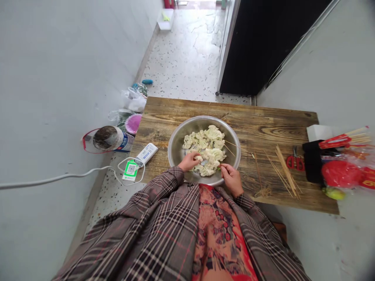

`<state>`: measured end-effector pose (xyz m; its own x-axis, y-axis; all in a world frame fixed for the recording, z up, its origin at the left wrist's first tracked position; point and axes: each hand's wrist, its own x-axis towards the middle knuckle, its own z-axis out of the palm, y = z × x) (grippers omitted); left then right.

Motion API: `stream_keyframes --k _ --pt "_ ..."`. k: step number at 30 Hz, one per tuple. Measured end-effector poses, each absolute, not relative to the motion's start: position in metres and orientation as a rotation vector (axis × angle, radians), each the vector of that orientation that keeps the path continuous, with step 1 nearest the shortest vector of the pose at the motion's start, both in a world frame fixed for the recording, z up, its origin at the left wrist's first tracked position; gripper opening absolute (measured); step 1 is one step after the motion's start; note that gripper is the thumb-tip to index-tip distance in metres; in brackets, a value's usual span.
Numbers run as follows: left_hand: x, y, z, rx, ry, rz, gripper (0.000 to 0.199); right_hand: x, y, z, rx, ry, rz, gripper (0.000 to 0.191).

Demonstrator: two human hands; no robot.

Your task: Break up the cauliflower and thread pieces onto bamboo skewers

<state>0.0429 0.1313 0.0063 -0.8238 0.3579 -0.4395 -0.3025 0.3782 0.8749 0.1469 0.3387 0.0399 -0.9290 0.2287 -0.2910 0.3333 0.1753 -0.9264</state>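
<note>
A wide metal bowl (175, 145) on the wooden table holds cauliflower pieces (215, 134). My left hand (189, 161) reaches over the bowl's near left side, its fingers closed on a small cauliflower piece (199, 159). At the near right rim is my right hand (231, 177), with thumb and fingers pinched together; what they hold is too small to make out. Two thin sticks (231, 144) lean over the bowl's right side. More wooden skewers (285, 169) lie in a loose bunch on the table to the right.
Red-handled scissors (295, 163) lie beside a black container (313, 162) and red packages (341, 173) at the right. A white power strip (147, 153), its cable and a green QR card (130, 170) are at the left edge. A bucket (113, 138) stands beyond the left edge.
</note>
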Motion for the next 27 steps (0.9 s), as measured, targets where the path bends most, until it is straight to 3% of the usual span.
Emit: stream_keyframes --k 4,8,27 --pt "0.028 0.126 0.04 -0.316 1.501 2.006 0.045 0.145 0.339 0.045 0.545 2.339 -1.894 0.038" --pt "0.023 0.125 0.069 -0.39 1.303 2.175 0.046 0.143 0.338 0.053 0.516 2.323 -1.903 0.035" --pt "0.029 0.146 0.092 -0.405 1.415 2.165 0.035 0.154 0.329 0.067 0.313 2.357 -1.786 0.034"
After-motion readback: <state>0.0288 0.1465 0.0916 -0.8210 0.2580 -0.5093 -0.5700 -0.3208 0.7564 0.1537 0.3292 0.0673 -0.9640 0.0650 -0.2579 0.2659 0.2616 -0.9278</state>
